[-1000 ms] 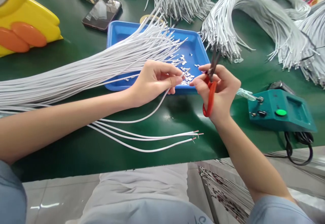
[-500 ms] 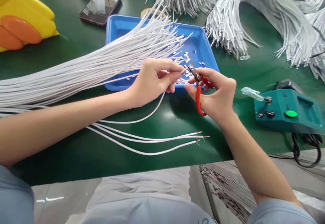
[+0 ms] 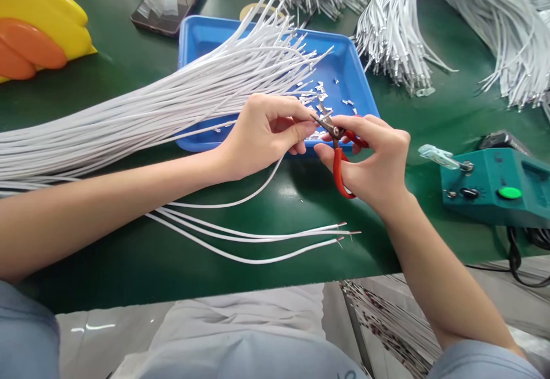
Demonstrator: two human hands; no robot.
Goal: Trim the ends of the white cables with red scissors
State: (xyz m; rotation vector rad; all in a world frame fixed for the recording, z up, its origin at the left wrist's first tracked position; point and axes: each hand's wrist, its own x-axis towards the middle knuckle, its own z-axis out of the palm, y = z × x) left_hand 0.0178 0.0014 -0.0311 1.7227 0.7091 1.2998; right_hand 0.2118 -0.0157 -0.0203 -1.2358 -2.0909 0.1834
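My left hand (image 3: 270,133) pinches a thin white cable (image 3: 253,194) close to its end, above the front rim of a blue tray (image 3: 361,90). My right hand (image 3: 372,156) has its fingers in the red handles of small scissors (image 3: 339,167). The scissor blades are slightly apart and right at the cable end, by my left fingertips. Over the tray lies a thick bundle of white cables (image 3: 172,101), and small pale offcuts (image 3: 320,87) are scattered inside it. Nearer me, 3 cables (image 3: 258,239) with bared reddish wire tips rest on the green table.
At the right stands a teal device (image 3: 494,187) with a green button and a clip. More cable bundles (image 3: 395,41) lie at the back right. A phone (image 3: 169,1) and a yellow-and-orange plastic object (image 3: 47,30) are at the back left. The table edge (image 3: 232,288) runs before me.
The scissor blades have come closer to the cable end at my left fingertips. The view has shifted slightly. Both hands keep their hold.
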